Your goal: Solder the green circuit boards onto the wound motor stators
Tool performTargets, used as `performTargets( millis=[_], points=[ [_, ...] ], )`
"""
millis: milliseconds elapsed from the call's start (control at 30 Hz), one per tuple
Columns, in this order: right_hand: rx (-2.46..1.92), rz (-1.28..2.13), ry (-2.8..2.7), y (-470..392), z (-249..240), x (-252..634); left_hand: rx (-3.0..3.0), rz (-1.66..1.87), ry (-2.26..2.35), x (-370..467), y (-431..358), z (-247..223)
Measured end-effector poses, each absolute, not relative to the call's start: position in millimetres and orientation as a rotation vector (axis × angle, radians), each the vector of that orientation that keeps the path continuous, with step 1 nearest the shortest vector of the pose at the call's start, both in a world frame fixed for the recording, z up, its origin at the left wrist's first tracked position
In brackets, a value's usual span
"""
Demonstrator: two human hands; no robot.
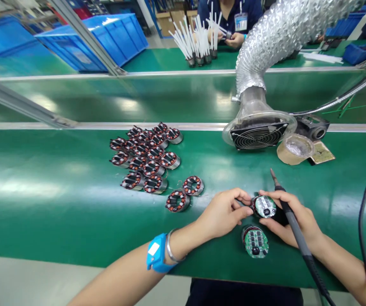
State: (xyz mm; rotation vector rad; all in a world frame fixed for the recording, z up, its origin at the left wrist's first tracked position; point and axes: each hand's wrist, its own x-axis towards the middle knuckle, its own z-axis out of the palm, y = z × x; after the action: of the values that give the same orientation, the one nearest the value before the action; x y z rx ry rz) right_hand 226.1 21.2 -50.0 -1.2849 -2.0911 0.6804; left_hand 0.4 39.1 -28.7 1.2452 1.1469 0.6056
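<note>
A motor stator with a round green circuit board [265, 207] on its face is held between my two hands. The fingers of my left hand [223, 212] pinch at its left edge; whether a wire is between them I cannot make out. Thumb and index finger of my right hand [298, 221] touch its right side. That hand also carries a soldering iron [293, 219], its tip pointing up and away from the board. Just below, a second stator with a circuit board [256, 243] rests on the green bench [74, 212].
Bare wound stators [152, 165] stand grouped left of centre, with two more stators [177, 201] nearer. A fume extractor [259, 131] on a foil duct stands behind my hands, beside a round tub [294, 148] and a sponge tray [321, 153]. A cable [363, 221] hangs at right. A co-worker sits opposite.
</note>
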Motion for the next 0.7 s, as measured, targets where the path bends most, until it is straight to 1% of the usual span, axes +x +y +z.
performTargets(
  millis=[133,300,400,533,700],
  points=[
    [-1.264,0.659,-2.090,21.8,-49.3,226.2,1.597,0.717,1.118,-2.9,44.1,-32.0],
    [-1.255,0.628,-2.109,23.1,-49.0,227.9,2.245,0.770,0.806,-10.4,60.2,-38.9],
    [-1.237,0.634,-2.110,23.6,-50.0,228.5,2.484,0.749,0.696,-15.2,69.4,-41.6],
    [-1.222,0.641,-2.117,24.6,-49.9,228.2,2.452,0.794,0.646,-15.7,75.5,-42.3],
    [-1.232,0.628,-2.122,25.8,-47.2,225.8,2.057,0.810,0.774,-7.0,68.3,-37.1]
  ],
)
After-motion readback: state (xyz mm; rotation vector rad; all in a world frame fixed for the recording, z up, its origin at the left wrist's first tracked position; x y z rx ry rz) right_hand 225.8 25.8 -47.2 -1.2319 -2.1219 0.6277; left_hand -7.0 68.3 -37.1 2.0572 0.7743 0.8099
